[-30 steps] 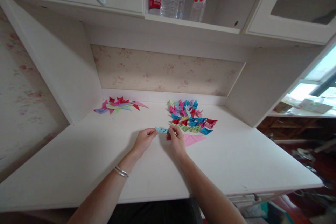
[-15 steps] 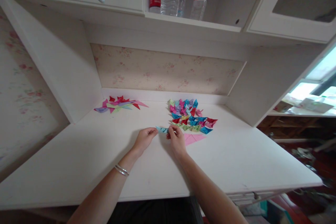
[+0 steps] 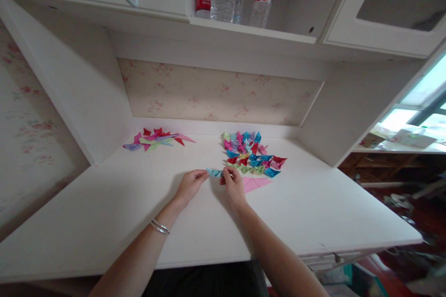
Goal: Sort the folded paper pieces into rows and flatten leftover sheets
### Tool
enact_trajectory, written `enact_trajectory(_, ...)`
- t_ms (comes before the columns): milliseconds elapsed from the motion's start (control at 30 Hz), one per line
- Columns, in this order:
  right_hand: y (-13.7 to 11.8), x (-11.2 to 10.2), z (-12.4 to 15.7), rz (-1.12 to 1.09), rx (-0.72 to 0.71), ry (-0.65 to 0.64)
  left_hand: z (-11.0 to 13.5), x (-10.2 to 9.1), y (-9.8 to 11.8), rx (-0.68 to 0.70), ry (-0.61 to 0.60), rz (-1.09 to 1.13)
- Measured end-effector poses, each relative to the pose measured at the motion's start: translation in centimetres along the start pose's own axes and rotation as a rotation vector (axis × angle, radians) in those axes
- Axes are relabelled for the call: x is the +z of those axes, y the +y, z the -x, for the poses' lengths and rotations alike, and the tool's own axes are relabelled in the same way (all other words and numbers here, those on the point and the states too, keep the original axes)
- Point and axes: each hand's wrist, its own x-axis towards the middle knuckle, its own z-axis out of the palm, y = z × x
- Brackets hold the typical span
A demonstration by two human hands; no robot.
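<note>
with thumb and fingers of your left hand point(image 3: 190, 184) and right hand point(image 3: 234, 187), you pinch one light-blue folded paper point(image 3: 214, 173), an end each. one pink paper point(image 3: 257, 184) lies just right of your right fingers. beyond those sit many folded pieces point(image 3: 255, 163), too crowded to count; one paper pile point(image 3: 157, 140) lies beyond your left fingers.

Paper strip point(image 3: 214, 173) is light blue. From it: at 10 o'clock, paper pile point(image 3: 158, 140) shows pink, red, purple, pale green; at 2, folded papers point(image 3: 256, 158) mix blue, red, pink, purple, yellow-green; at 3, flat paper point(image 3: 256, 184) is pink; at 12, wall panel point(image 3: 202, 90) is cream, pink-flowered.
</note>
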Motion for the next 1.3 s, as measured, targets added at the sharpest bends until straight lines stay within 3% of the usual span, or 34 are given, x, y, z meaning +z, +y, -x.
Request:
enact_trajectory(100,-1.1,-1.2,-0.7,-0.040,-0.006,0.011,0.1,0.0,0.0,-0.011,0.030,0.004)
enact_trajectory(167,-2.2,-3.2,-1.6,-0.051,-0.039,0.025,0.1,0.0,-0.1,-0.021,0.036,-0.006)
enact_trajectory(300,-3.8,-10.1,-3.6,-0.012,-0.125,0.087,0.1,0.1,-0.3,-0.030,0.014,-0.023)
enact_trajectory(467,-4.4,-20.1,-5.4,0.176,-0.107,0.201,0.1,0.4,-0.3,-0.037,-0.051,-0.055)
enact_trajectory(633,-4.5,-26.0,-5.5,0.352,-0.043,0.130,-0.1,0.5,-0.6,-0.015,-0.076,-0.095)
enact_trajectory(833,-3.0,-27.9,-6.2,0.545,-0.013,-0.002,0.0,0.6,-0.6,-0.021,-0.068,-0.103)
enact_trajectory(1300,-0.8,-27.4,-8.7,0.580,-0.014,-0.010,-0.1,0.7,-0.6,-0.017,-0.074,-0.124)
